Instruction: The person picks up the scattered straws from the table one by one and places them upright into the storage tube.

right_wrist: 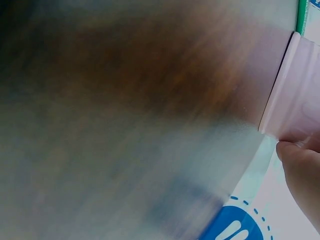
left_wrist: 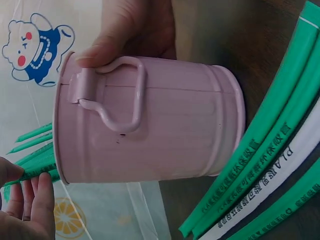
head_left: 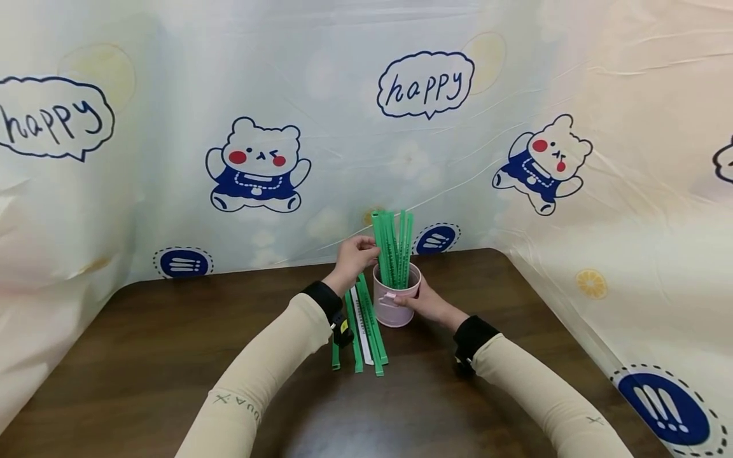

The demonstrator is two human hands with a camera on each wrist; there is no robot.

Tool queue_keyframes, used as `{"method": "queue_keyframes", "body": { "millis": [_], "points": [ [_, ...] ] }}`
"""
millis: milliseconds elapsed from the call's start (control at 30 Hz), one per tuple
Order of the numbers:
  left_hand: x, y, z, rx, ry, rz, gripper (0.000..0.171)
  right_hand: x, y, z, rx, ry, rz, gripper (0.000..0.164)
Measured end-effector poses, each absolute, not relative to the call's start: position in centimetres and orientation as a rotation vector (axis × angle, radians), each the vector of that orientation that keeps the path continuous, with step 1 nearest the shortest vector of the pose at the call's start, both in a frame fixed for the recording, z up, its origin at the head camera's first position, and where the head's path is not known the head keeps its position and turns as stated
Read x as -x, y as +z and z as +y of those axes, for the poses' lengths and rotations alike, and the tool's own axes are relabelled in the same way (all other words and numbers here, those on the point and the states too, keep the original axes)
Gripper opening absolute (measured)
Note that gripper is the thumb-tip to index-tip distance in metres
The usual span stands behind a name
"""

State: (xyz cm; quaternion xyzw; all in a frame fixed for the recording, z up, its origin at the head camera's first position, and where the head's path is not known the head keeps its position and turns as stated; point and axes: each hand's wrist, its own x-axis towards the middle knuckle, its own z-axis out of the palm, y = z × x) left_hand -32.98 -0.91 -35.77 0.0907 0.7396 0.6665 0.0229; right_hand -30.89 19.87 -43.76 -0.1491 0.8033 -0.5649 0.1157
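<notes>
A pink bucket [head_left: 394, 312] with a small side handle [left_wrist: 137, 95] stands on the table, several green wrapped straws [head_left: 392, 248] upright in it. My left hand [head_left: 356, 257] is above the rim on the left, pinching a green wrapped straw [left_wrist: 37, 170] among the others; whether it holds more than one is unclear. On the bucket's right side my right hand [head_left: 426, 302] grips the wall, its thumb by the handle. Left of the bucket lie more green wrapped straws [head_left: 372, 327] and a white one [head_left: 361, 321], partly behind my left wrist.
The brown wooden table [head_left: 229, 356] carries all of this. Its far edge meets a printed cloth backdrop [head_left: 343, 159] with bears and lettering, close behind the bucket. More of this cloth hangs at both sides.
</notes>
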Motion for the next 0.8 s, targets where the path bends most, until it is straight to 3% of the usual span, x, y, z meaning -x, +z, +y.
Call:
{"method": "queue_keyframes", "body": {
  "millis": [600, 800],
  "points": [
    [32.6, -35.1, -1.1, -0.326, 1.800, 2.514, 0.035, 30.8, -43.6, 19.6, 0.433, -1.650, 2.369, 0.092],
    [33.5, -31.6, -2.9, -0.364, 1.706, 2.646, 0.037, 30.7, -43.5, 19.7, 0.437, -1.656, 2.356, 0.094]
  ]
}}
